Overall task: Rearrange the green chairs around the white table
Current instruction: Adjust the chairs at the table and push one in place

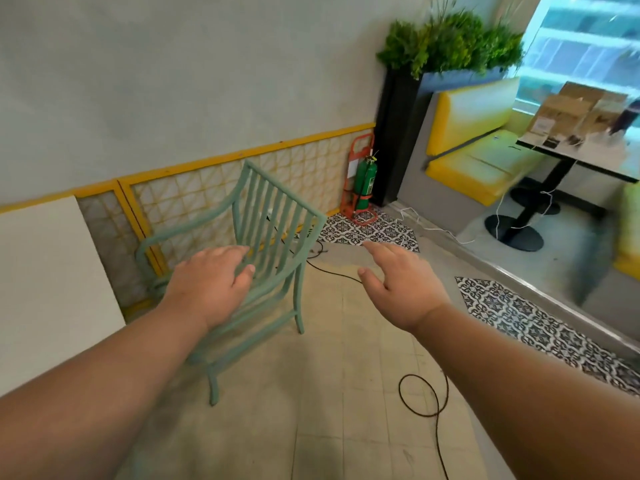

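Two bare forearms reach in from the near edge, one on each side. Between and just beyond them stands the green chair [273, 216], a slatted armchair on the pale tiled floor [322, 393], left of centre. Its arms point left toward the white counter [45, 271] and its slatted back faces right.

The left grip [211, 282] is in front of the lower part of the chair's back, palm down and fingers loosely spread. The fingertips overlap the slats, but whether they touch the frame I cannot tell. The right grip [398, 282] hovers to the right of the chair and clear of it. It is also spread, with fingers straight and pointing far-left over the bare floor, holding nothing.

The white counter fills the left edge, and its corner is near the chair's arm. Behind the chair runs a wall with a yellow lattice panel [194, 192]. A black cable [419, 396] loops across the near floor on the right.

Farther off, by the wall, a green fire extinguisher [365, 178] sits in an orange stand on patterned tiles [370, 230]. A tall dark planter [398, 133] topped with greenery rises beside it. On the far right are a yellow bench [474, 140] and a dark-legged counter [581, 157] carrying cardboard boxes [571, 112], blurred.
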The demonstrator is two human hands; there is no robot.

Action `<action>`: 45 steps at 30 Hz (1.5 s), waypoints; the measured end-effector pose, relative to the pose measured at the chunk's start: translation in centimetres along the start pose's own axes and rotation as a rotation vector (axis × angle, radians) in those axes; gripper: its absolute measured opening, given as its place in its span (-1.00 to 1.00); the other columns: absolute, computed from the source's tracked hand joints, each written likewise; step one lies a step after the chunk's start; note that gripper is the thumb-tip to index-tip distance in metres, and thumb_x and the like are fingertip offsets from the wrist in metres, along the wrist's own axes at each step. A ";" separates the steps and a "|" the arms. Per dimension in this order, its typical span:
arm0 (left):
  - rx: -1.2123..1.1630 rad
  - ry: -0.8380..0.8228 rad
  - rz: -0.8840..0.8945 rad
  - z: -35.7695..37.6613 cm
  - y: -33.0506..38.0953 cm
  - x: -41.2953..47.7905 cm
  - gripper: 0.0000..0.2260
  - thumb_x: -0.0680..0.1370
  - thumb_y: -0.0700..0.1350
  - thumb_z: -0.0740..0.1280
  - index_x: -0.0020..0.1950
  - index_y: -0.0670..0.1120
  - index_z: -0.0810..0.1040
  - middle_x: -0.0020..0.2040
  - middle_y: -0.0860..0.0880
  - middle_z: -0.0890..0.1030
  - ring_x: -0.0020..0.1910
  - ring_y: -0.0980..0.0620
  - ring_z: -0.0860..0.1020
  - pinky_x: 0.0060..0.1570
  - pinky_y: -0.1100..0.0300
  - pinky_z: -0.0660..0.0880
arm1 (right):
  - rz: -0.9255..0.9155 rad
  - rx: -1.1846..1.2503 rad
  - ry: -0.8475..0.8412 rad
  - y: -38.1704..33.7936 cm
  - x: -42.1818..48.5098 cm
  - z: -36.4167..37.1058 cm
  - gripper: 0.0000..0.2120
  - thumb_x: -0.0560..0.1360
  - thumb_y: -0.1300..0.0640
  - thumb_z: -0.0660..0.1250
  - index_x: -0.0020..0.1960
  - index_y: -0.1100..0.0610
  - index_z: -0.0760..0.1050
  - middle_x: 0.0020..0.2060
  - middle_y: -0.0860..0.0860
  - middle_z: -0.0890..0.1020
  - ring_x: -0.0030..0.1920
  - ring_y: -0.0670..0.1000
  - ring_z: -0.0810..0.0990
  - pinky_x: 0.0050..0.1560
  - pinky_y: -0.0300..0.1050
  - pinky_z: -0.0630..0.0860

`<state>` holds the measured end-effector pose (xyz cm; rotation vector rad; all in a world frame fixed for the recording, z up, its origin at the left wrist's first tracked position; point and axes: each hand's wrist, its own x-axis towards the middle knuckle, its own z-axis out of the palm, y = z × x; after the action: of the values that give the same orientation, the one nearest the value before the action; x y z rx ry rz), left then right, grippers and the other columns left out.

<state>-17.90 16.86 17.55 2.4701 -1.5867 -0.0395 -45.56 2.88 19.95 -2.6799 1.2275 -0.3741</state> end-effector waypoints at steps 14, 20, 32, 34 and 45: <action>-0.020 0.033 -0.120 4.7 9.5 21.0 -0.53 0.65 0.18 0.06 0.52 0.08 0.37 0.46 -0.01 0.49 0.43 -0.10 0.42 0.32 -0.13 0.40 | -0.093 -0.015 -0.020 17.0 20.8 -1.0 -0.41 0.60 -0.23 0.07 0.56 -0.02 0.30 0.44 0.00 0.48 0.45 0.11 0.38 0.44 0.13 0.29; -0.020 0.007 -0.192 6.2 9.8 28.0 -0.53 0.65 0.18 0.04 0.53 0.09 0.36 0.50 0.02 0.45 0.46 -0.06 0.38 0.37 -0.12 0.34 | -0.152 -0.021 -0.062 20.1 30.4 -0.1 -0.40 0.59 -0.24 0.04 0.56 -0.01 0.29 0.45 0.01 0.47 0.45 0.11 0.38 0.44 0.12 0.29; 0.021 0.015 -0.257 7.5 3.2 44.3 -0.54 0.64 0.18 0.07 0.49 0.07 0.40 0.42 0.00 0.52 0.41 -0.10 0.43 0.30 -0.16 0.40 | -0.226 0.026 -0.085 19.5 48.2 4.5 -0.45 0.63 -0.20 0.08 0.57 -0.03 0.24 0.49 -0.02 0.43 0.50 0.08 0.32 0.48 0.11 0.24; 0.028 0.009 -0.277 7.7 2.9 46.2 -0.55 0.64 0.17 0.07 0.48 0.07 0.39 0.43 0.02 0.50 0.42 -0.08 0.41 0.32 -0.16 0.38 | -0.245 0.041 -0.089 19.6 50.7 4.5 -0.44 0.63 -0.19 0.08 0.57 -0.03 0.24 0.47 -0.02 0.44 0.49 0.07 0.33 0.48 0.11 0.26; 0.063 0.033 -0.550 11.1 5.0 56.9 -0.54 0.63 0.16 0.09 0.51 0.08 0.36 0.50 0.04 0.44 0.48 -0.06 0.35 0.36 -0.12 0.34 | -0.496 0.047 -0.164 25.1 68.6 6.9 -0.39 0.59 -0.24 0.01 0.57 -0.03 0.24 0.47 -0.03 0.44 0.49 0.04 0.31 0.46 0.08 0.24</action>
<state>0.19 -38.26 12.60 2.8579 -0.8651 -0.0310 -18.36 -65.27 17.66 -2.8787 0.4934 -0.2326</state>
